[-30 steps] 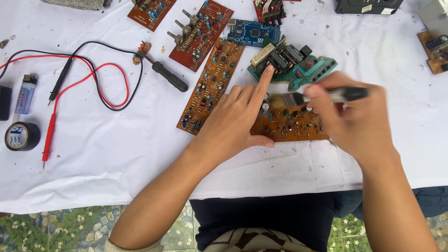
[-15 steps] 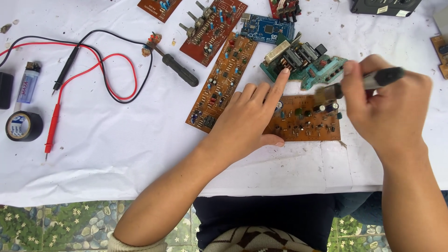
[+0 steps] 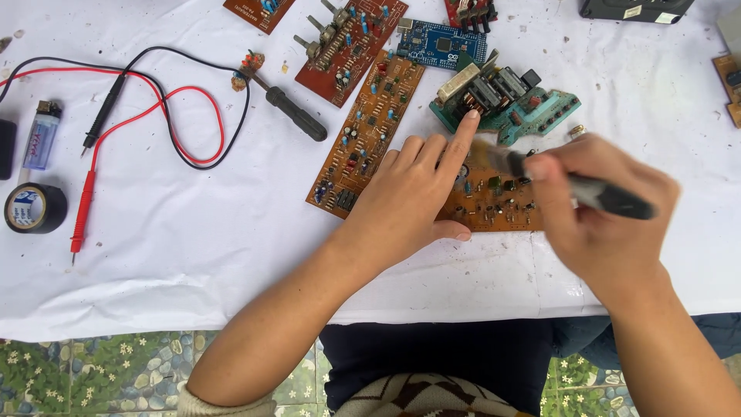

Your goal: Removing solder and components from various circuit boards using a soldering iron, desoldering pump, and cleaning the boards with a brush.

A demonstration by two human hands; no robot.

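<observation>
Fingers of left hand (image 3: 417,197) flat on brown circuit board (image 3: 494,202); right hand (image 3: 598,212) grips black tool (image 3: 594,193) above it.

A table under a white cloth (image 3: 193,255) is carrying everything. A long orange-brown circuit board (image 3: 367,131) is lying at an angle near the middle, with a red-brown board with knobs (image 3: 347,48) just above it and a blue board (image 3: 442,42) beside that. A teal board with coils (image 3: 505,104) is sitting to the right, and a smaller brown board (image 3: 494,202) is lying nearer the front edge. A black-handled screwdriver (image 3: 289,108) is resting left of the boards. Red and black probe leads (image 3: 147,116) are looping across the left side, near a lighter (image 3: 40,139) and a roll of black tape (image 3: 35,207).
</observation>
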